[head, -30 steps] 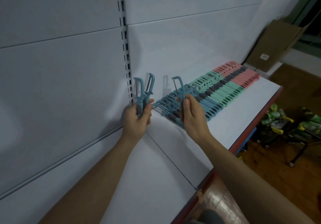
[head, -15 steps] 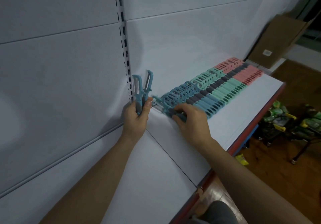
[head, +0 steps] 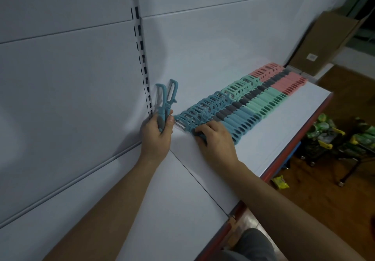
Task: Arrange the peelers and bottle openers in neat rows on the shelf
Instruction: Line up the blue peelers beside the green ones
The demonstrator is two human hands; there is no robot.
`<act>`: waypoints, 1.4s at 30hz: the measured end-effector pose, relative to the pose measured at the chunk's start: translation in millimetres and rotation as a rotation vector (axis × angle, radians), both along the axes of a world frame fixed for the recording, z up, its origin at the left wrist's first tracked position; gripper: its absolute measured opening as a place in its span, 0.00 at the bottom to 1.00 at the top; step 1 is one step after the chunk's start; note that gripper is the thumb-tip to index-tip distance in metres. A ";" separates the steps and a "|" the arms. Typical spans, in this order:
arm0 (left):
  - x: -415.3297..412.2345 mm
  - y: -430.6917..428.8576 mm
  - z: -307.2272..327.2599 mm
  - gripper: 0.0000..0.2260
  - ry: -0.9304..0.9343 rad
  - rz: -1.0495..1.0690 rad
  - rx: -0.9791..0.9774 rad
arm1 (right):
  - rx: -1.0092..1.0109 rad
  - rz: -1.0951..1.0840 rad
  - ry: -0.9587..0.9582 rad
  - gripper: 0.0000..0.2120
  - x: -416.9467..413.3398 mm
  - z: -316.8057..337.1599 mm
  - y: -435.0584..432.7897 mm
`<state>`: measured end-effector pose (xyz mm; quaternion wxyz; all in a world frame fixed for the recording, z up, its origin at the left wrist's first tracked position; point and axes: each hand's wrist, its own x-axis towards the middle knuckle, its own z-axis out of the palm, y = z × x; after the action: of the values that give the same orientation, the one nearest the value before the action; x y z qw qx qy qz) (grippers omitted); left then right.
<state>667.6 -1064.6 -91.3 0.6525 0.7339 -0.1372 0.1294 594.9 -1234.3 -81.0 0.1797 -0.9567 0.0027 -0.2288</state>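
Observation:
A long row of peelers lies on the white shelf (head: pixel 263 139): blue ones (head: pixel 229 116) nearest me, mint green ones (head: pixel 261 98) in the middle, pink ones (head: pixel 284 78) at the far end. My left hand (head: pixel 157 134) grips two blue peelers (head: pixel 166 98) upright by their handles, close to the back panel. My right hand (head: pixel 215 137) lies on the near end of the blue row, its fingers curled round the handle of the nearest blue peeler (head: pixel 189 126), which lies flat against the row.
A slotted upright (head: pixel 142 58) runs up the back panel just behind my left hand. A cardboard box (head: pixel 322 46) stands past the row's far end. The shelf's red front edge (head: pixel 284 159) runs on the right; below it are carts with green packets (head: pixel 328 135).
My right hand has brought its blue peeler down from upright and laid it at the near end of the row. My left hand has kept its two peelers in place.

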 end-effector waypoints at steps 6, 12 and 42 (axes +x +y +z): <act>-1.6 -0.6 -0.2 0.07 0.082 -0.082 -0.055 | 0.015 0.009 -0.019 0.05 0.6 -3.3 -2.8; -1.0 0.7 1.3 0.05 0.033 -0.117 0.021 | -0.003 0.018 -0.033 0.06 0.7 -3.8 -3.5; -11.0 2.5 15.2 0.16 0.014 -0.226 -0.320 | 0.463 0.028 0.074 0.15 -8.1 39.7 9.6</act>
<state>656.6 -1062.1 -76.1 0.7722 0.6016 -0.1918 0.0705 586.8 -1224.7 -41.3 0.3975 -0.8976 0.0487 -0.1842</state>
